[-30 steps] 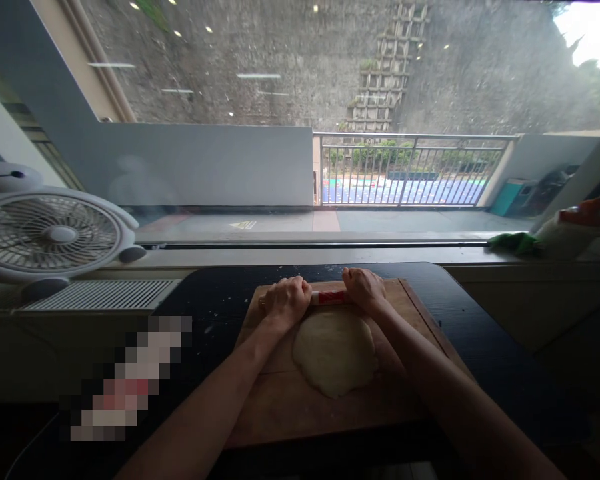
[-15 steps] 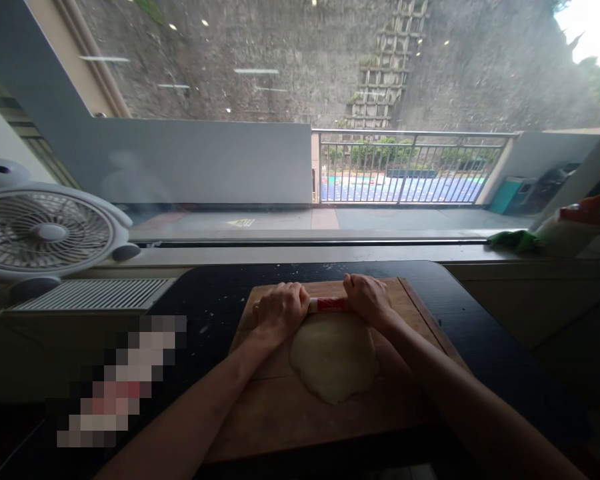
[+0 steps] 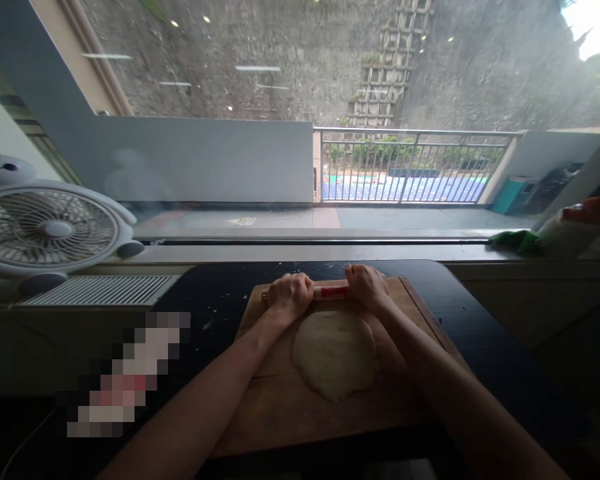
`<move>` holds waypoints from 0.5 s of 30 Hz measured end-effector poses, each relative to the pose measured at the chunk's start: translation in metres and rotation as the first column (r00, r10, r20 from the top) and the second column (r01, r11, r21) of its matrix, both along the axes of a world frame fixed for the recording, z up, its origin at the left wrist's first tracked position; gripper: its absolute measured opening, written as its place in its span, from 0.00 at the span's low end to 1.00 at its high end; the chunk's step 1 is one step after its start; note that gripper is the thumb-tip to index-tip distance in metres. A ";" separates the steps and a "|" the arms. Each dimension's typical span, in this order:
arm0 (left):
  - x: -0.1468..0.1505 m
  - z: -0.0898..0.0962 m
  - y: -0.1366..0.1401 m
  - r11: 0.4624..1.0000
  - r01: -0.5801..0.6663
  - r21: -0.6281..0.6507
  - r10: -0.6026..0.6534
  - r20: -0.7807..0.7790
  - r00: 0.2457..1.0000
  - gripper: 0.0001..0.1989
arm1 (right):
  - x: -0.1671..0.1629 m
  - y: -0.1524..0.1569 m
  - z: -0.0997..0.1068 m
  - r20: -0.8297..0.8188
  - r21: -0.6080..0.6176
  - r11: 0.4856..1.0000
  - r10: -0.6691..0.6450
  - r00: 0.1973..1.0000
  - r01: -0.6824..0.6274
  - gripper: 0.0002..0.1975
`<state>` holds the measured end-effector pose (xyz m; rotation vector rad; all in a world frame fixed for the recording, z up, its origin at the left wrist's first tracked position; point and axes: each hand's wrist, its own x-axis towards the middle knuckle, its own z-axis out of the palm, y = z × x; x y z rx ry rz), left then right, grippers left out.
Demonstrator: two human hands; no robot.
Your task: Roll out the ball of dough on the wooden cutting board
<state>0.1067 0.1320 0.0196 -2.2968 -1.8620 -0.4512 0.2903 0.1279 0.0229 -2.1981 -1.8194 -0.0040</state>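
My left hand (image 3: 291, 293) is closed round the left part of a rolling pin (image 3: 333, 293), whose middle carries a red and white label. Its right part is gripped by my right hand (image 3: 367, 283), also closed. Both hands hold the pin level across the far side of a wooden board (image 3: 275, 413). A flat, roughly round sheet of pale dough (image 3: 334, 353) lies on the board, on the near side of the pin. A narrow strip of board shows between pin and dough. My fingers hide the pin's ends for the most part.
Under the board is a black table (image 3: 485, 347) with white specks on its far left part. A white fan (image 3: 55, 230) stands at the left by the window sill (image 3: 230, 253). A green cloth (image 3: 515, 241) and a white bottle (image 3: 573, 230) are on the sill at right.
Both hands have pushed the rolling pin slightly away from me, off the dough's far edge. The dough's far edge now shows fully, and the camera view has shifted a little.
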 end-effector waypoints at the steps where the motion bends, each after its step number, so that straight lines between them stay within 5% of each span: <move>1: 0.000 0.000 0.000 1.000 0.006 0.010 -0.006 0.002 1.000 0.17 | 0.000 -0.001 0.000 0.001 0.004 1.000 0.000 1.000 0.000 0.29; 6: -0.004 -0.004 -0.006 0.996 0.056 0.076 -0.058 0.023 0.998 0.16 | -0.001 -0.025 -0.004 0.061 0.106 0.974 0.196 0.979 -0.202 0.24; 11: 0.000 -0.004 0.005 0.988 0.074 0.133 -0.091 0.120 0.989 0.13 | 0.005 -0.031 0.003 -0.005 0.041 0.863 0.504 0.864 -0.504 0.18; 15: -0.010 -0.010 0.014 0.941 -0.019 0.338 -0.116 0.376 0.919 0.11 | 0.019 -0.020 0.012 -0.207 -0.094 0.863 0.471 0.857 -0.497 0.20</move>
